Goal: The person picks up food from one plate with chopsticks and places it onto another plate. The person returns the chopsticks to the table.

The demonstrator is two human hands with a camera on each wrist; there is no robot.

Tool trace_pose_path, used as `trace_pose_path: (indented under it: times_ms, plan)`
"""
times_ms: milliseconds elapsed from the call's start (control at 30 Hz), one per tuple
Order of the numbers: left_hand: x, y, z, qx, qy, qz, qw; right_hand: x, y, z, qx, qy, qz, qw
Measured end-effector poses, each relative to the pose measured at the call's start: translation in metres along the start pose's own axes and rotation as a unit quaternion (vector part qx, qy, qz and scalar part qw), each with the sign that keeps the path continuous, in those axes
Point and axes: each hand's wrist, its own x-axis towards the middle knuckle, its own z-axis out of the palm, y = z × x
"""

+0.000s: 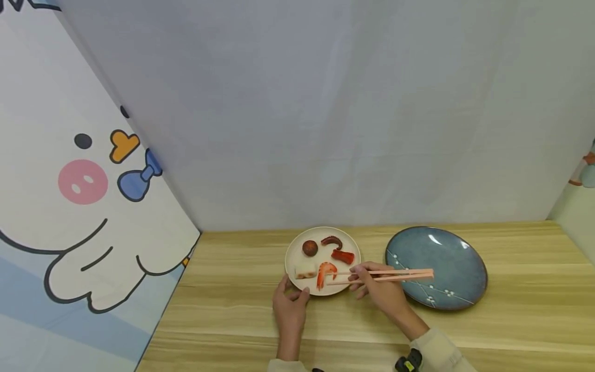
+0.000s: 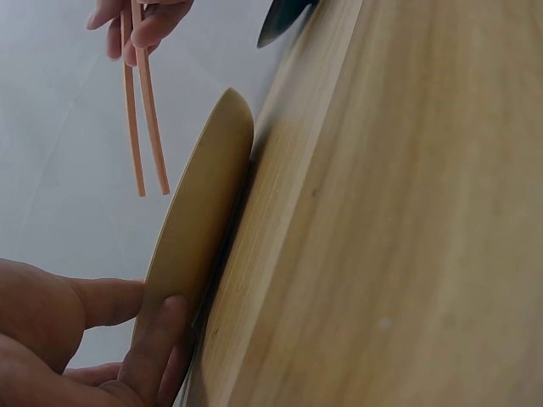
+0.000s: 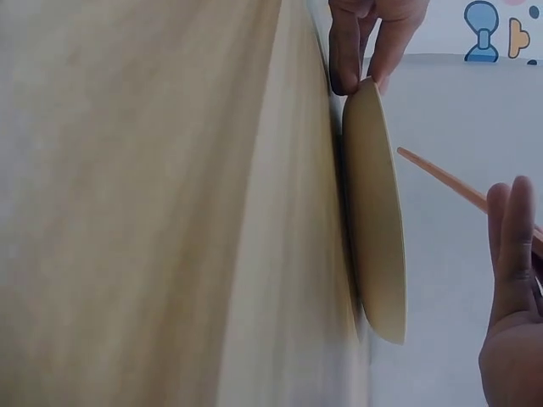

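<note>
A small cream plate (image 1: 294,257) sits on the table, its rim pinched at the lower left between the thumb and fingers of my left hand (image 1: 290,308). My right hand (image 1: 382,290) holds a pair of orange-pink chopsticks (image 1: 420,271), tips apart over the plate beside a curled orange shrimp (image 1: 321,277). Around the shrimp lie a brown ball (image 1: 310,248), a dark red tentacle (image 1: 332,240), a bright red piece (image 1: 343,257) and a pale block (image 1: 305,272). In the left wrist view the chopstick tips hang above the plate's rim; the food is hidden there.
A larger oval blue plate (image 1: 439,266) with a white blossom pattern stands to the right, beyond my right forearm. The wooden table (image 1: 223,299) ends at a grey curtain (image 1: 325,113) behind. A cartoon-printed cloth (image 1: 56,170) borders it on the left.
</note>
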Motion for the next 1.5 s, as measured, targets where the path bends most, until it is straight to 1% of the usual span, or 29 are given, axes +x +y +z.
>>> trace_pose_path:
  times_ms: [233,567,733,1033,1167,1500]
  plan:
    - [0.0,0.001,0.001,-0.001,-0.003,0.0,1.0,0.007,0.001,-0.003,0.002,-0.006,0.017,0.9998]
    - [0.0,0.001,0.001,0.0,-0.003,0.002,1.0,0.013,0.004,-0.005,0.005,-0.038,0.017,0.9991]
    - [0.0,0.0,0.0,0.004,-0.002,0.001,1.0,0.016,0.008,-0.005,-0.004,-0.047,0.017,0.9987]
    - [0.0,0.0,0.0,-0.005,-0.004,-0.016,0.9999,0.023,0.011,-0.006,-0.006,-0.074,0.027,0.9969]
    - [-0.001,0.001,0.0,-0.011,-0.005,-0.016,0.9998,0.025,0.012,-0.007,-0.005,-0.082,0.035,0.996]
    - [0.001,0.002,0.001,-0.003,-0.008,-0.026,0.9996,0.031,0.015,-0.01,-0.023,-0.1,0.044,0.9937]
